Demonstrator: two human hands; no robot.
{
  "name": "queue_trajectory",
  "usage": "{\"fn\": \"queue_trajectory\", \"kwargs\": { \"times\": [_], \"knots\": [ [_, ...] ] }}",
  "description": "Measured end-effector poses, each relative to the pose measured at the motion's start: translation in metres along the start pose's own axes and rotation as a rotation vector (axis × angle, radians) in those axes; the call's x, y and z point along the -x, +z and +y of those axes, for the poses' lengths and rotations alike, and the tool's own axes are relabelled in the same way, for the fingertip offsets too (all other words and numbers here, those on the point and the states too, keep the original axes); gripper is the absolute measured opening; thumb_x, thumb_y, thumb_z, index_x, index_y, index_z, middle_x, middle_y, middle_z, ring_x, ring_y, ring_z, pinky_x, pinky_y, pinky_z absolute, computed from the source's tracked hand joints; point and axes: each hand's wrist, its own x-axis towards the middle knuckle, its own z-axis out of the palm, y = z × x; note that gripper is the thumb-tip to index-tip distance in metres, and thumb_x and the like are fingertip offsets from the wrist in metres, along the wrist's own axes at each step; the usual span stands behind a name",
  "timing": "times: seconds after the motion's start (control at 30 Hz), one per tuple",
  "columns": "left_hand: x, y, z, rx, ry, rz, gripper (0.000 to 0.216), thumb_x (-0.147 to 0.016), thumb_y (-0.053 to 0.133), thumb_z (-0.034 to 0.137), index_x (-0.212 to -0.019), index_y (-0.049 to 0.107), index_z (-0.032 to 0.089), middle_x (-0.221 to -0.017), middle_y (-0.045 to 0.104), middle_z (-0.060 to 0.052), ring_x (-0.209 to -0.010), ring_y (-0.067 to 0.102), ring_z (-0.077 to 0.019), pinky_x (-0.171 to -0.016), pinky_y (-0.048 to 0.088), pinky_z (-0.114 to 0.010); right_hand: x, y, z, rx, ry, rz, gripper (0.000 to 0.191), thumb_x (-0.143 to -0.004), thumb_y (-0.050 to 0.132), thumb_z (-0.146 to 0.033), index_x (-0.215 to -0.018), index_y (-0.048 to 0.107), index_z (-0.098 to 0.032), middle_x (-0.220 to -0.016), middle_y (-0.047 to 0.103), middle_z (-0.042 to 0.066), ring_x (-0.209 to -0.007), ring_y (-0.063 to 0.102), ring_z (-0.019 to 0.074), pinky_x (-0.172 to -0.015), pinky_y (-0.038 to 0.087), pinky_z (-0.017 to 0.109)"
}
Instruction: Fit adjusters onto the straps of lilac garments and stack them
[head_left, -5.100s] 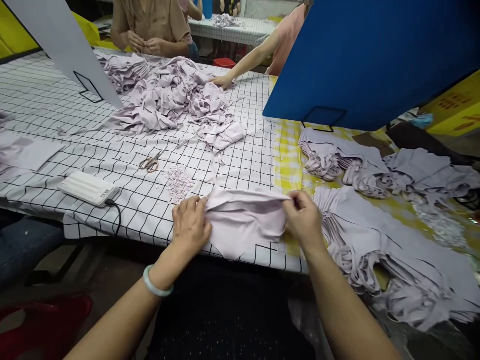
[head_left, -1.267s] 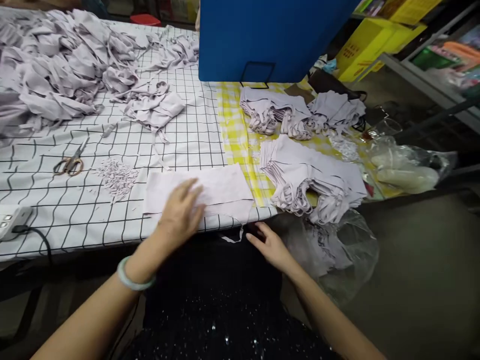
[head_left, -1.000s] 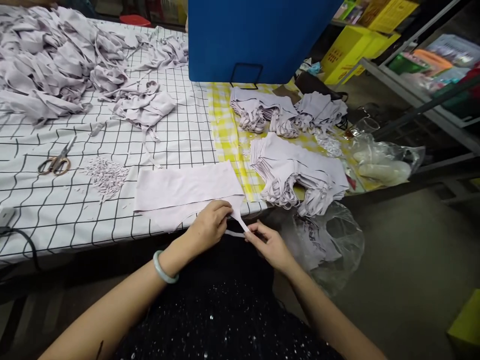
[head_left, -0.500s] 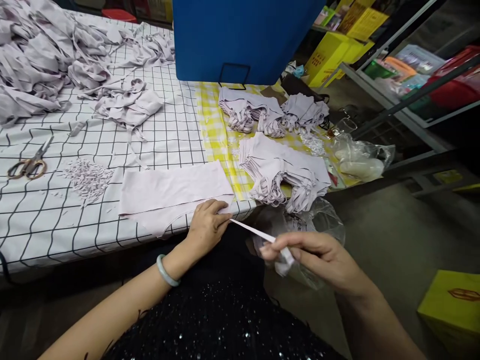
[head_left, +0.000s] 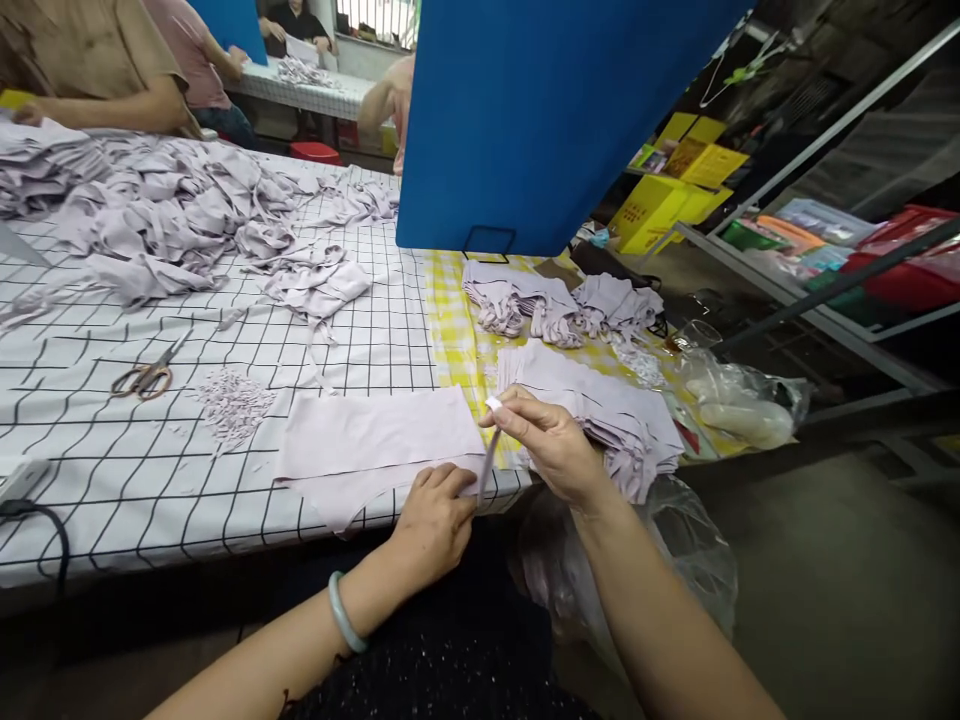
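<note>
A pale lilac fabric piece [head_left: 379, 428] lies spread along the table's front edge, its lower layer curving toward me. My left hand [head_left: 435, 515] is closed over its near right corner, where a narrow strap comes out. Some of its fingertips are hidden. Raised above the yellow cloth, my right hand [head_left: 551, 440] pinches the free end of the fabric strap [head_left: 488, 465], which runs down to my left fingers. Just beyond my right hand sits a neat stack of the same lilac pieces [head_left: 585, 385], with looped straps at its front.
Scissors [head_left: 152, 370] lie at left beside a heap of small fabric snippets [head_left: 234, 405]. Crumpled lilac pieces [head_left: 195, 205] cover the far left. A blue board [head_left: 540, 120] stands at the back. Co-workers sit behind the table. A clear plastic bag [head_left: 690, 540] hangs at the right edge.
My right hand has moved up and left from beside the table with the strap's end, and the strap now stands steeper. My view has tilted up, bringing co-workers into sight.
</note>
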Motion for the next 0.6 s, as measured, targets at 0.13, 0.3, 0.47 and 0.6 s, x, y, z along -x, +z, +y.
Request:
{"fn": "queue_trajectory", "kwargs": {
  "times": [0.13,0.3,0.47,0.6],
  "knots": [
    [0.002,-0.001,0.0,0.057,0.014,-0.025,0.026,-0.083,0.057,0.008,-0.102,0.07,0.019,-0.119,0.065,-0.012,-0.114,0.055,-0.0312,-0.095,0.047,-0.053,0.009,0.017,-0.007,-0.303,0.09,0.033,0.019,-0.082,0.074,-0.041,-0.095,0.074,-0.027,-0.082,0.062,-0.001,-0.069,0.058,0.0115,-0.069,0.051,0.028],
    [-0.001,-0.042,0.01,0.676,-0.286,0.23,0.02,-0.092,0.05,0.018,-0.107,0.063,0.02,-0.101,0.068,-0.008,-0.089,0.064,-0.019,-0.08,0.055,-0.037,0.034,0.035,-0.002,-0.282,0.287,-0.088,0.028,-0.087,0.066,-0.047,-0.096,0.07,-0.021,-0.063,0.05,-0.005,-0.045,0.028,0.0056,-0.042,0.023,0.022],
    [0.009,-0.076,0.017,0.938,-0.503,0.204,0.014,-0.086,0.062,0.032,-0.089,0.06,0.018,-0.084,0.062,-0.003,-0.073,0.059,-0.0138,-0.064,0.051,-0.026,0.061,0.055,0.018,-0.073,0.366,-0.146,0.036,-0.091,0.059,-0.052,-0.077,0.062,-0.019,-0.06,0.043,-0.005,-0.052,0.035,0.0091,-0.048,0.028,0.023],
    [0.027,-0.069,0.013,0.941,-0.581,0.046,0.015,-0.084,0.062,0.03,-0.078,0.056,0.017,-0.069,0.056,0.001,-0.061,0.05,-0.0102,-0.055,0.043,-0.023,0.081,0.063,0.026,0.11,0.316,-0.216,0.036,-0.095,0.054,-0.048,-0.074,0.061,-0.019,-0.069,0.051,-0.002,-0.066,0.045,0.013,-0.061,0.037,0.026]
  ]
}}
